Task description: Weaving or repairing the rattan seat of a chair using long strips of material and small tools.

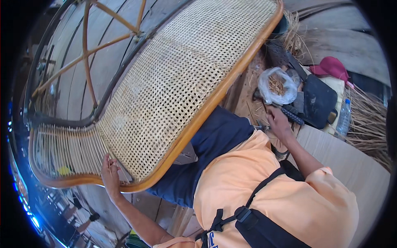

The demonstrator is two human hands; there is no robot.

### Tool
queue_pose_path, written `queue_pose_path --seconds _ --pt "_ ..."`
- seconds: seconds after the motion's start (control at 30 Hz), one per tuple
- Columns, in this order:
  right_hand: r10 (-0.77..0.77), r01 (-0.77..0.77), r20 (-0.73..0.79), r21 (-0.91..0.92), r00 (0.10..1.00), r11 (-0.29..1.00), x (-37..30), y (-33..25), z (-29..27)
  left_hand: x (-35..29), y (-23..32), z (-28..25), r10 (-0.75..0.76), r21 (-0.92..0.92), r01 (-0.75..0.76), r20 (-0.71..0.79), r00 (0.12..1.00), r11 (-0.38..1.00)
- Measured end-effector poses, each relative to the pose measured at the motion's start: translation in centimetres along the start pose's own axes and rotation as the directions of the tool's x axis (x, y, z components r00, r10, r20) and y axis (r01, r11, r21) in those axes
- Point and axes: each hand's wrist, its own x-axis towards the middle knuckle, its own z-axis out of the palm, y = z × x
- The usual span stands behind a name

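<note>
A large curved rattan furniture frame with a woven cane panel lies slanted across my lap. At its lower left end, my left hand is at the rim, fingers bent together beside the panel's edge; what they pinch is too small to make out. Parallel cane strands run across the narrow section just left of that hand. My right hand is out over the bench at the right, thumb and fingers apart, beside a black-handled tool and below a clear plastic bag of short cane pieces.
A black case, a red cap and a plastic bottle sit at the right. Bundled cane strips lie beyond them. A pale board is beside my right arm. Crossed rattan poles stand at the far left.
</note>
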Motion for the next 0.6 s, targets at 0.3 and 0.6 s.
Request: queue_pose_path --seconds 0.3,0.6 --pt "0.281 -0.264 0.074 0.629 0.957 0.732 10.9 -2.4 2.4 1.0 -1.2 3.3 0.110 0.034 -0.105 -0.189 0.976 0.994" --pt "-0.206 0.051 -0.481 -0.316 0.852 0.947 22.5 4.5 3.1 1.2 -2.4 3.7 -0.012 -0.043 0.009 -0.079 0.997 0.999"
